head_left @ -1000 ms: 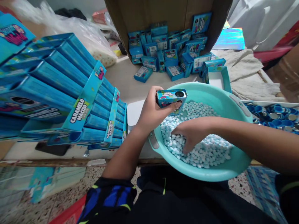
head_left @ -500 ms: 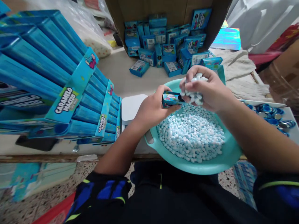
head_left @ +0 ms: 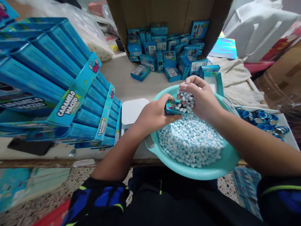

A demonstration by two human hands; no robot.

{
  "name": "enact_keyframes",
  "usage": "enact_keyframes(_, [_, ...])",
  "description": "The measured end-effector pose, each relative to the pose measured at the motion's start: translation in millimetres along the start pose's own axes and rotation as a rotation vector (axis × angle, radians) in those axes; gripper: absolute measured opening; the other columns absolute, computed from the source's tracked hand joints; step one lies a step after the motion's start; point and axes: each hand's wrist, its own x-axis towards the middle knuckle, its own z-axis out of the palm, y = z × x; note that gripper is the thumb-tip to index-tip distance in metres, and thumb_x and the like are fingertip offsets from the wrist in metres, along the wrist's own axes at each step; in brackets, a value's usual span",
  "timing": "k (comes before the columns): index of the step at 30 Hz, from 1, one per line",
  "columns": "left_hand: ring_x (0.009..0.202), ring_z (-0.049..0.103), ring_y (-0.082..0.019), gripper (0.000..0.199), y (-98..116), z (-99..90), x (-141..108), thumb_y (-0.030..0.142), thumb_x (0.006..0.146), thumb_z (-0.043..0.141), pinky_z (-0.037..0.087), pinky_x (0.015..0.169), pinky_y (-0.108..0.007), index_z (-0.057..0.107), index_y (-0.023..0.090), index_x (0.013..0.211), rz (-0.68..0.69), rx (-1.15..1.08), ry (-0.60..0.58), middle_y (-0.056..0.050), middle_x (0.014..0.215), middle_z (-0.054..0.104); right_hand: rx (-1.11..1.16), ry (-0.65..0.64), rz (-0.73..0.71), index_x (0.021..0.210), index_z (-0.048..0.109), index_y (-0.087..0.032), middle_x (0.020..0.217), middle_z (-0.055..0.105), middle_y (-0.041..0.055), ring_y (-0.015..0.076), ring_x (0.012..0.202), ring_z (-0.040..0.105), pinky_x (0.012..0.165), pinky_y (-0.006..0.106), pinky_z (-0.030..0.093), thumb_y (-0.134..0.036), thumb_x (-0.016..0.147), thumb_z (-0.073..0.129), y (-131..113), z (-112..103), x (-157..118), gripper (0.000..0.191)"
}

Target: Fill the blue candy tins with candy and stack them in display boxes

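My left hand is closed around a small blue candy box, which lies on its side with its open end facing right. A handful of pale blue and white candies is gripped in my right hand, right at the mouth of that box. Some of these candies touch the opening. Below both hands stands a turquoise basin with a heap of loose candies in it. How full the box is inside cannot be seen.
Blue display racks stand at the left, near a white scale-like plate. At the back, a cardboard box lies behind many small candy boxes. A white tray of round blue pieces is on the right.
My right hand has lowered and shifted slightly left, bringing its candies against the box's open end. My left hand still holds the box. The view has tilted a little.
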Motion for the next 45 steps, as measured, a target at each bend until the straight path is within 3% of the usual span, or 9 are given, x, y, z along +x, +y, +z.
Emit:
enact_keyframes(7, [0.078, 0.067, -0.024, 0.052, -1.2, -0.8, 0.0, 0.053, 0.078, 0.079, 0.044, 0.064, -0.03, 0.058, 0.027, 0.117, 0.024, -0.006, -0.007, -0.002, 0.088, 0.069, -0.005, -0.037, -0.031, 0.084, 0.049, -0.026, 0.085, 0.057, 0.0005, 0.0221, 0.093, 0.064, 0.073, 0.035, 0.052, -0.051, 0.075, 0.072, -1.5, -2.4, -0.6, 0.035])
enact_keyframes(11, [0.077, 0.067, -0.021, 0.055, -1.1, -2.0, -1.1, 0.056, 0.078, 0.078, 0.045, 0.066, -0.03, 0.058, 0.025, 0.119, 0.14, -0.002, -0.021, -0.003, 0.096, 0.071, 0.072, -0.088, -0.059, 0.082, 0.051, -0.026, 0.083, 0.057, -0.0007, 0.0198, 0.089, 0.064, 0.075, 0.034, 0.053, -0.045, 0.075, 0.075, -3.0, -1.1, -3.8, 0.032])
enact_keyframes(17, [0.079, 0.068, -0.021, 0.057, -0.2, -1.9, -3.6, 0.058, 0.078, 0.078, 0.047, 0.068, -0.03, 0.058, 0.024, 0.118, 0.188, -0.033, 0.071, -0.003, 0.097, 0.072, 0.176, -0.109, -0.09, 0.081, 0.052, -0.025, 0.079, 0.057, -0.0016, 0.0164, 0.079, 0.061, 0.073, 0.032, 0.053, -0.04, 0.077, 0.074, -1.7, -2.2, -2.5, 0.027])
enact_keyframes(22, [0.085, 0.069, -0.02, 0.053, -2.4, -1.3, -2.3, 0.053, 0.077, 0.081, 0.049, 0.071, -0.03, 0.059, 0.024, 0.116, 0.211, -0.106, 0.105, -0.002, 0.101, 0.072, 0.13, -0.108, -0.119, 0.08, 0.052, -0.025, 0.08, 0.057, -0.0007, 0.0165, 0.08, 0.06, 0.076, 0.033, 0.053, -0.041, 0.082, 0.067, -1.2, -2.2, -2.0, 0.023])
enact_keyframes(30, [0.079, 0.064, -0.015, 0.051, -8.6, 0.3, 1.3, 0.047, 0.074, 0.085, 0.05, 0.067, -0.026, 0.059, 0.025, 0.112, 0.128, -0.296, 0.161, 0.001, 0.093, 0.067, 0.058, -0.129, -0.212, 0.082, 0.058, -0.024, 0.089, 0.061, 0.0013, 0.019, 0.093, 0.061, 0.089, 0.038, 0.05, -0.037, 0.084, 0.063, 1.2, -1.0, -2.4, 0.014])
enact_keyframes(39, [0.081, 0.064, -0.014, 0.051, -15.1, 4.7, 6.1, 0.041, 0.074, 0.086, 0.053, 0.069, -0.024, 0.057, 0.024, 0.112, 0.055, -0.451, 0.236, 0.0, 0.095, 0.065, -0.06, -0.18, -0.189, 0.093, 0.064, -0.024, 0.1, 0.064, 0.0033, 0.0222, 0.105, 0.06, 0.095, 0.04, 0.048, -0.029, 0.084, 0.056, 2.8, -2.2, -1.3, 0.013])
enact_keyframes(45, [0.079, 0.063, -0.014, 0.052, -14.8, 4.4, 6.1, 0.044, 0.073, 0.086, 0.051, 0.068, -0.023, 0.057, 0.023, 0.11, -0.001, -0.486, 0.284, 0.0, 0.092, 0.065, -0.143, -0.156, -0.077, 0.099, 0.066, -0.026, 0.111, 0.066, 0.0041, 0.0239, 0.107, 0.061, 0.091, 0.04, 0.05, -0.044, 0.094, 0.05, 8.5, -7.3, 5.7, 0.025])
